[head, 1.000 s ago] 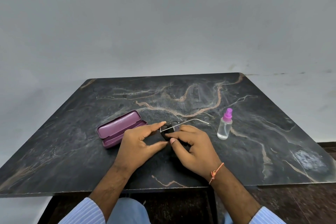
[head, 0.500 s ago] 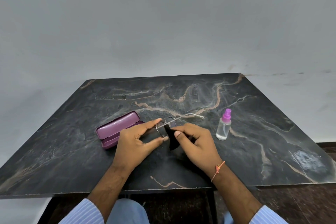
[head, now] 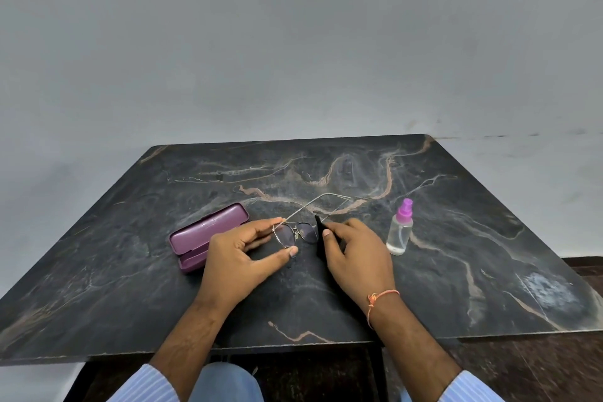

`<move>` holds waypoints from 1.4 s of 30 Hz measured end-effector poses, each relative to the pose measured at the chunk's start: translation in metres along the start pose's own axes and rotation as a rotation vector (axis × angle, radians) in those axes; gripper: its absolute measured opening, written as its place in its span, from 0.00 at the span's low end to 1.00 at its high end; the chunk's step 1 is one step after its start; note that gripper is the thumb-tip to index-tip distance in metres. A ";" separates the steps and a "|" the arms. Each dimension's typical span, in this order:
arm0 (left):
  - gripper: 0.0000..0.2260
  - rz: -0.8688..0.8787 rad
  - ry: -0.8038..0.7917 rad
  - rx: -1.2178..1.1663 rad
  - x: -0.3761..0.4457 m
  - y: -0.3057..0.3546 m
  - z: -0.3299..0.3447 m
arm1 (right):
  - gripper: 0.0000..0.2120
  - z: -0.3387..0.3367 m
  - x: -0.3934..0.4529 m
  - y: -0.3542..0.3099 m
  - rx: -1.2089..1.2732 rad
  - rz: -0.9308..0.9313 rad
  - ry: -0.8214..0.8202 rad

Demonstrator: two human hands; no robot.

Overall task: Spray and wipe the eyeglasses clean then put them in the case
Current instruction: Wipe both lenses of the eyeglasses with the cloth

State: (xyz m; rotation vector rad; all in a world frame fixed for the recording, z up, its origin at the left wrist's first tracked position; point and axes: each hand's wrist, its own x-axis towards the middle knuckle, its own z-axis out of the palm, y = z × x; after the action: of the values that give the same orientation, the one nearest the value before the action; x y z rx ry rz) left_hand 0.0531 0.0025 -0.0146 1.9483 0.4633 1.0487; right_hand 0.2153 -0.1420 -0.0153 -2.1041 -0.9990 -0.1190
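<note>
Behind everything stands a plain grey wall (head: 293, 42), and below it a dark marble table (head: 456, 271) veined with pale orange streaks, pushed up against that wall. From my head camera, the only view, I look down on both of my forearms reaching out over the near edge, light blue striped cuffs at the bottom of the frame. My left hand (head: 238, 258) holds the eyeglasses (head: 295, 233) by the left lens rim, pinched between my forefinger on the top corner and my thumb on the bottom edge, with the other fingers loosely curled beneath. These are thin metal-framed glasses, held just above the table's middle, their two temples unfolded and pointing away from me toward the wall. My right hand (head: 355, 254) grips a black cloth (head: 320, 238), thumb on its near side and fingers curled behind, at the outer edge of the right lens; the cloth hangs down toward the tabletop. An orange thread bracelet (head: 380, 299) circles my right wrist. To the left, partly hidden behind my left hand, lies the purple glasses case (head: 202, 233), open, with its lid tipped back. To the right of my right hand, a little apart from it, the small clear spray bottle (head: 400, 232) with a pink top stands upright on the marble.
</note>
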 end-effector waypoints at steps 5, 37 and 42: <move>0.25 -0.012 -0.027 0.007 0.001 0.000 0.001 | 0.16 0.002 0.001 -0.003 -0.078 -0.022 -0.136; 0.25 0.045 -0.074 0.032 0.000 0.001 -0.001 | 0.17 0.004 0.005 -0.004 -0.059 0.009 -0.166; 0.26 0.051 -0.088 0.032 -0.001 0.001 0.000 | 0.15 0.003 0.006 -0.001 0.071 0.050 -0.147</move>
State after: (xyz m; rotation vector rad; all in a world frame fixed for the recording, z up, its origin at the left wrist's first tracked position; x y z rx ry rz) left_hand 0.0522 0.0013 -0.0138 2.0349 0.3857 0.9887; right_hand 0.2186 -0.1358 -0.0145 -2.0947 -1.0205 0.0962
